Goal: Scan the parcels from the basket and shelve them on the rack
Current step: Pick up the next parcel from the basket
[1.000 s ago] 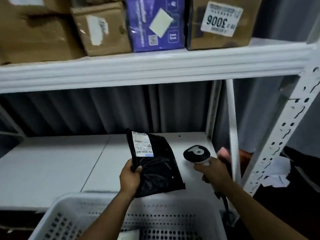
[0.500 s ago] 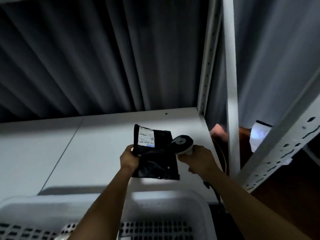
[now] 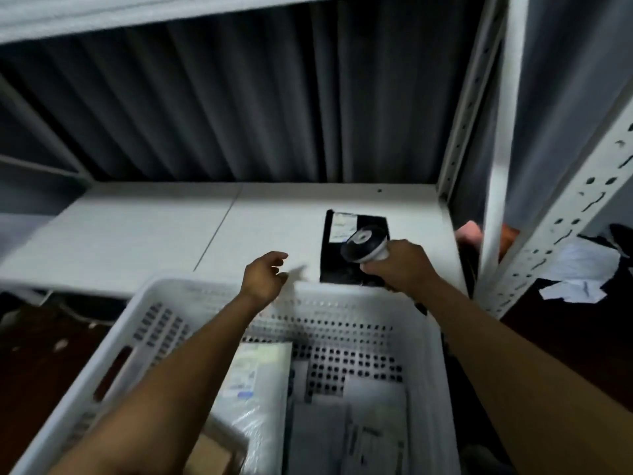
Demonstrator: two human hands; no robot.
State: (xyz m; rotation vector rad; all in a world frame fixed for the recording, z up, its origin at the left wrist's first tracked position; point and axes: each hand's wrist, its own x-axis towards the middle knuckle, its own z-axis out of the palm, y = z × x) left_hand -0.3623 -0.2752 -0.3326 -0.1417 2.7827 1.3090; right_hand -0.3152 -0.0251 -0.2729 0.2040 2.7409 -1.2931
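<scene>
A black parcel (image 3: 334, 258) with a white label lies flat on the white rack shelf (image 3: 154, 231), near its right end. My right hand (image 3: 400, 265) grips a handheld scanner (image 3: 364, 243) just above the parcel and hides part of it. My left hand (image 3: 265, 277) hovers empty over the far rim of the white basket (image 3: 144, 323), its fingers loosely curled, to the left of the parcel. Several white and bubble-wrapped parcels (image 3: 253, 382) lie inside the basket.
A white perforated rack post (image 3: 561, 221) rises at the right, with crumpled paper (image 3: 579, 272) on the dark floor behind it. A dark corrugated wall (image 3: 239, 108) backs the shelf. An upper shelf edge (image 3: 137, 12) runs across the top.
My left hand has let go of the black parcel, which now lies on the shelf, and has drawn back toward the basket. The view has tilted down onto the basket.
</scene>
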